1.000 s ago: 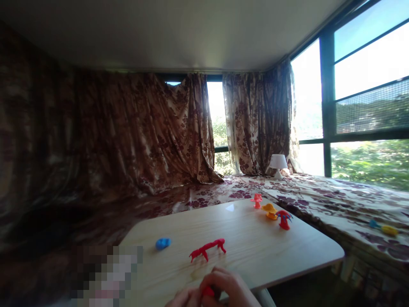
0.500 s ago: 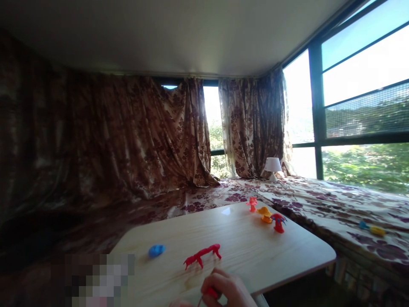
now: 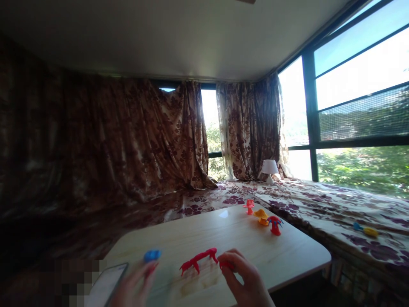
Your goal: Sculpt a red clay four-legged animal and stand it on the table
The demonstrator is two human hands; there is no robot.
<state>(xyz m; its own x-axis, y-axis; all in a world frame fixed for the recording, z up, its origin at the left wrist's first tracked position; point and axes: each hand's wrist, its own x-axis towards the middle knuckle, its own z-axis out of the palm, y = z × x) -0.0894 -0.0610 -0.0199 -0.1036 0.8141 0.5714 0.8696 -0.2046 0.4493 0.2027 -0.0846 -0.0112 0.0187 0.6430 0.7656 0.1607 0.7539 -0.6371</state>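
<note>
A light wooden table [image 3: 287, 251] lies before me. On it stands a long red toy figure [image 3: 198, 260] with several legs. My right hand [image 3: 244, 277] is just right of it, fingers pinched on a small red piece [image 3: 226, 265]. My left hand [image 3: 136, 283], blurred by motion, reaches out near a small blue piece [image 3: 152, 255], with something red at its fingertips [image 3: 152, 268]. A phone [image 3: 107, 283] lies at the table's near left corner.
Three small toy figures stand at the table's far right: pink-red [image 3: 249, 206], orange [image 3: 262, 216], red and blue [image 3: 275, 224]. A flowered bedcover [image 3: 335, 209] surrounds the table, with a white lamp [image 3: 269, 169], a yellow-blue toy [image 3: 366, 230], curtains and windows behind.
My right hand has moved up from the near edge to beside the red figure, still pinching the red piece. My left hand has come into view on the left. The phone now shows.
</note>
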